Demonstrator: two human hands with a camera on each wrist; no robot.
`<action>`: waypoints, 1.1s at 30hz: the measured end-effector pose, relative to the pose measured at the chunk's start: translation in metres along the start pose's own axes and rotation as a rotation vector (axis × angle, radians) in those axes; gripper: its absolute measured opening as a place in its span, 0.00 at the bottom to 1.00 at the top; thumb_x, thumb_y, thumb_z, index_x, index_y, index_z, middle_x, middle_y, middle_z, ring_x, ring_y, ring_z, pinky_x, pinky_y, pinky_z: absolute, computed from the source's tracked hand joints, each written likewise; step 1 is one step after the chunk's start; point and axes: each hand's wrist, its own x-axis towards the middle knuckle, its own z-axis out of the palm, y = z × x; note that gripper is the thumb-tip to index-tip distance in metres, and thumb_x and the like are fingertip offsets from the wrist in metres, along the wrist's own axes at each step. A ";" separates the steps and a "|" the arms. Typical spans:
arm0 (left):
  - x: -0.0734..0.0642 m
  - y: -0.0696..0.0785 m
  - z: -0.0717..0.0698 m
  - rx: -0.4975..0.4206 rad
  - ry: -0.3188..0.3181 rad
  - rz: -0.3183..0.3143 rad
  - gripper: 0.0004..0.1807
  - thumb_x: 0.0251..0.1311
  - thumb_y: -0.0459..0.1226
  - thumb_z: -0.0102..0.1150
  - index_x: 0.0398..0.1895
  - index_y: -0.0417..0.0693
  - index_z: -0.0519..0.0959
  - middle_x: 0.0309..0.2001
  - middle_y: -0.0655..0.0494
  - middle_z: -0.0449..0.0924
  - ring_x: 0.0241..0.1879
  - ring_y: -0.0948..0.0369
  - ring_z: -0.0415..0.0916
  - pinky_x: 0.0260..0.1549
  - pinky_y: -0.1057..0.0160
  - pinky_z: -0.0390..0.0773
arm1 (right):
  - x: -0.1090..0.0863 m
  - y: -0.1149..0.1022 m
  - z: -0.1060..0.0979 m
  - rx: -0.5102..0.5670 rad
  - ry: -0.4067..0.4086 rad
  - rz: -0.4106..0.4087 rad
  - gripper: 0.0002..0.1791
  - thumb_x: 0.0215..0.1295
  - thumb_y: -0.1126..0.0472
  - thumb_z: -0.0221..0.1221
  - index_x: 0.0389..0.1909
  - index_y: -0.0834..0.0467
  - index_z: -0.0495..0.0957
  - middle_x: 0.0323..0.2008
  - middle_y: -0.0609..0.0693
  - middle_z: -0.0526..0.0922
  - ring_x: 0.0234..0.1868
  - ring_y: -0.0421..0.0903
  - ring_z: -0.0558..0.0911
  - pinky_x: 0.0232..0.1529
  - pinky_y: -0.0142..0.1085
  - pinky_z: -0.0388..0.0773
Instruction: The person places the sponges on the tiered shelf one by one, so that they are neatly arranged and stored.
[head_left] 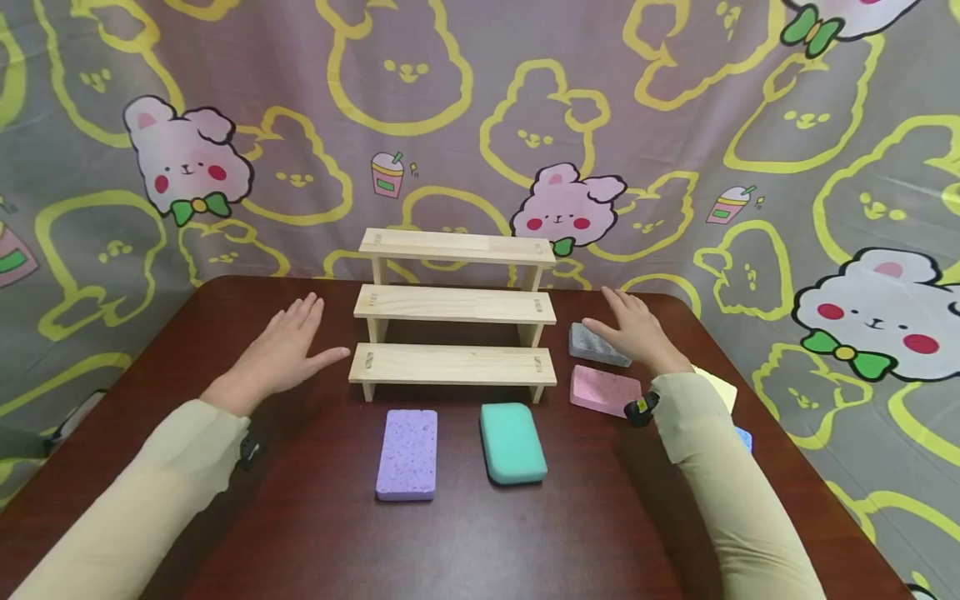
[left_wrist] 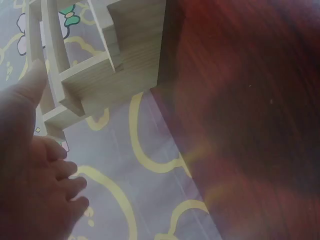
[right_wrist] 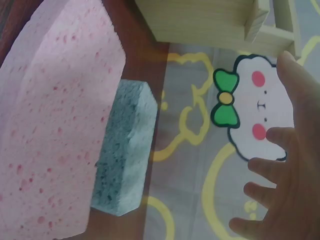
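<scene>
In the head view my left hand (head_left: pixel 281 350) hovers left of a three-tier wooden shelf (head_left: pixel 453 364), its fingers straight and holding nothing. To the right of the shelf my right hand (head_left: pixel 636 332) is held out flat above a grey sponge (head_left: pixel 592 346) and a pink sponge (head_left: pixel 600 390). The right wrist view shows the pink sponge (right_wrist: pixel 60 130) up close, with the grey one (right_wrist: pixel 127 150) beyond it. In front of the shelf lie a purple sponge (head_left: pixel 407 454) and a teal sponge (head_left: pixel 513 443), side by side and apart.
A yellow block (head_left: pixel 718 388) and a blue one (head_left: pixel 743 438) are partly hidden behind my right forearm. Everything stands on a dark brown table (head_left: pixel 322 533). A patterned curtain (head_left: pixel 465 150) hangs close behind the table's far edge.
</scene>
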 end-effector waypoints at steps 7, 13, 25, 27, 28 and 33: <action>0.001 -0.001 0.012 -0.046 -0.014 0.055 0.48 0.61 0.53 0.53 0.66 0.23 0.47 0.67 0.28 0.41 0.67 0.40 0.39 0.64 0.45 0.42 | 0.001 0.010 0.005 0.081 -0.047 0.009 0.46 0.64 0.38 0.48 0.71 0.62 0.43 0.68 0.66 0.46 0.68 0.64 0.42 0.63 0.61 0.43; 0.000 0.002 0.020 -0.061 -0.013 0.088 0.44 0.62 0.49 0.54 0.66 0.23 0.49 0.67 0.29 0.44 0.67 0.40 0.41 0.64 0.45 0.44 | 0.005 0.019 0.010 0.127 -0.072 0.015 0.45 0.65 0.39 0.48 0.71 0.63 0.42 0.68 0.67 0.46 0.67 0.65 0.42 0.63 0.61 0.41; -0.001 0.008 0.038 -0.059 -0.032 0.144 0.42 0.61 0.48 0.55 0.66 0.26 0.53 0.66 0.30 0.49 0.65 0.39 0.47 0.63 0.45 0.48 | 0.008 0.040 0.026 0.203 -0.124 0.025 0.45 0.64 0.40 0.50 0.71 0.61 0.42 0.69 0.67 0.44 0.68 0.64 0.40 0.62 0.62 0.42; -0.002 0.009 0.040 -0.062 -0.032 0.155 0.41 0.61 0.47 0.55 0.65 0.26 0.53 0.66 0.30 0.50 0.65 0.39 0.48 0.63 0.44 0.49 | 0.008 0.043 0.029 0.199 -0.136 0.027 0.45 0.64 0.41 0.51 0.71 0.62 0.43 0.68 0.68 0.45 0.67 0.65 0.40 0.62 0.63 0.42; -0.002 0.010 0.042 -0.063 -0.030 0.163 0.40 0.61 0.47 0.56 0.65 0.26 0.54 0.66 0.31 0.51 0.65 0.39 0.49 0.63 0.44 0.49 | 0.008 0.045 0.031 0.196 -0.141 0.026 0.45 0.64 0.42 0.51 0.71 0.63 0.44 0.68 0.68 0.45 0.67 0.66 0.41 0.62 0.63 0.42; -0.004 0.010 0.046 -0.061 -0.015 0.205 0.38 0.61 0.44 0.56 0.64 0.25 0.56 0.64 0.29 0.53 0.63 0.38 0.51 0.62 0.43 0.52 | 0.008 0.048 0.037 0.147 -0.150 0.009 0.42 0.63 0.46 0.54 0.69 0.66 0.49 0.66 0.71 0.49 0.66 0.68 0.45 0.61 0.63 0.44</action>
